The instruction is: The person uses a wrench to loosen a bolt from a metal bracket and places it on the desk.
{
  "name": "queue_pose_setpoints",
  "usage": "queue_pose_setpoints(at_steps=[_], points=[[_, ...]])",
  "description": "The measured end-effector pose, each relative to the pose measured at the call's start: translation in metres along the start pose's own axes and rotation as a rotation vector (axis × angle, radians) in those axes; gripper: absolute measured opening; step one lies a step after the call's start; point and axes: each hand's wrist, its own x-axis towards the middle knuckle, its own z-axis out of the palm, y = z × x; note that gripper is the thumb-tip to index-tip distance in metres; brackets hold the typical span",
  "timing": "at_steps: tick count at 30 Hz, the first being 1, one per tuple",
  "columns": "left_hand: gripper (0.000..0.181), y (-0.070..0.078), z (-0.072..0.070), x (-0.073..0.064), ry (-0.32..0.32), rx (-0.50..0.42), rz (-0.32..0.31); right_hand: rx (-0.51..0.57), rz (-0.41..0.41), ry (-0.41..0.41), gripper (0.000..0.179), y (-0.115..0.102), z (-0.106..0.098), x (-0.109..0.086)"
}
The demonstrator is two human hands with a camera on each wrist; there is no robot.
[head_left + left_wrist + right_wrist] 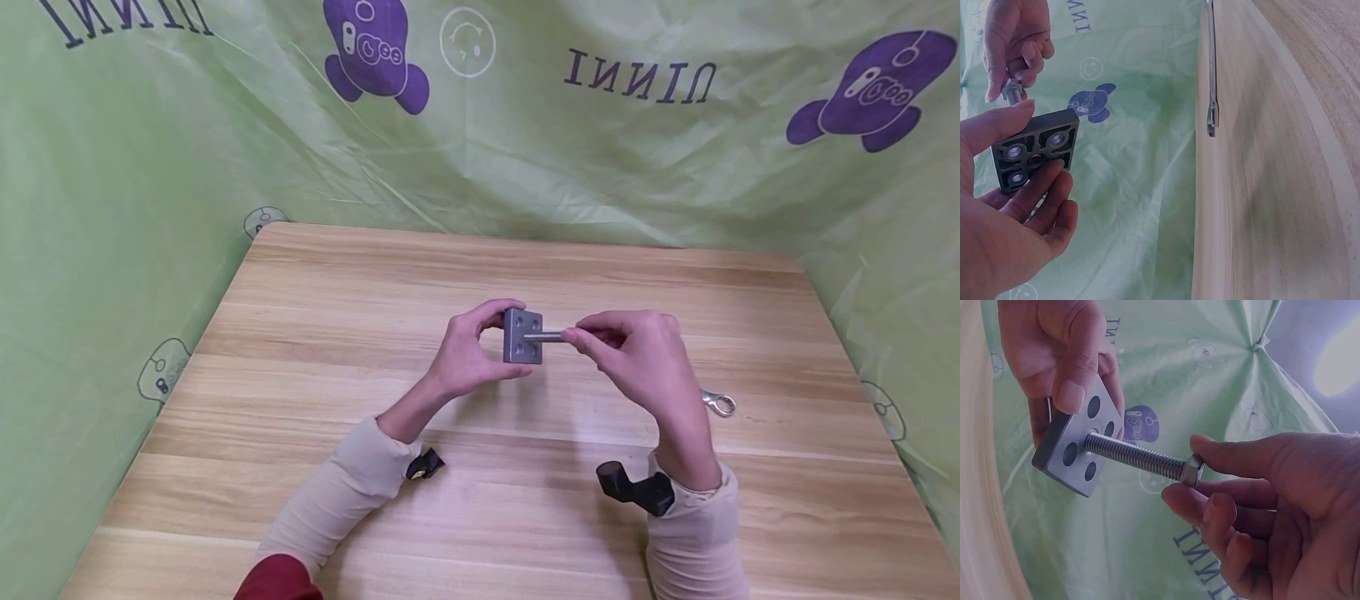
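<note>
My left hand [467, 354] grips a square grey metal plate [513, 337] by its edges, thumb on one side and fingers on the opposite one. Round holes show near the plate's corners in the right wrist view, and its ribbed back faces the left wrist camera. A threaded hex bolt [1138, 456] meets the plate at its middle hole, its shank standing out from the flat face. Thumb and fingers of my right hand [637, 354] pinch the bolt's hex head [1192, 470]. Both hands are raised over the wooden table [337, 283].
A metal wrench [720, 404] lies on the table to the right, partly hidden behind the right wrist. Green printed cloth [510, 167] hangs behind the table and along its sides. A black camera mount [636, 490] sits on the right wrist.
</note>
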Motion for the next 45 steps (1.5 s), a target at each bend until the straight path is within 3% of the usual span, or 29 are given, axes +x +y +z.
queue_pose_setpoints(at_steps=[7,18,26,31,39,45], points=[[0.074,0.0008,0.0001,-0.0003,-0.001,0.008,-0.009,-0.008,-0.037,0.021,0.015,0.0014,0.001,-0.0004],[0.074,0.0015,-0.0001,0.0002,-0.003,0.004,-0.01,0.07,-0.222,0.06,0.024,0.0033,0.0009,-0.0012],[0.074,0.0021,0.0009,-0.0002,-0.007,0.006,-0.017,0.089,-0.28,0.072,0.027,0.0038,0.0016,-0.0008],[0.074,0.001,0.0012,-0.0001,-0.008,0.004,-0.015,0.083,-0.243,0.059,0.021,0.0048,-0.0001,-0.0015],[0.075,0.001,0.0015,-0.0005,-0.008,0.007,-0.024,0.027,0.006,-0.022,0.023,0.0002,-0.0053,-0.0011],[0.074,0.0012,0.0013,-0.0007,-0.007,0.005,-0.018,0.023,0.017,-0.044,0.02,-0.0004,-0.0052,-0.0012]])
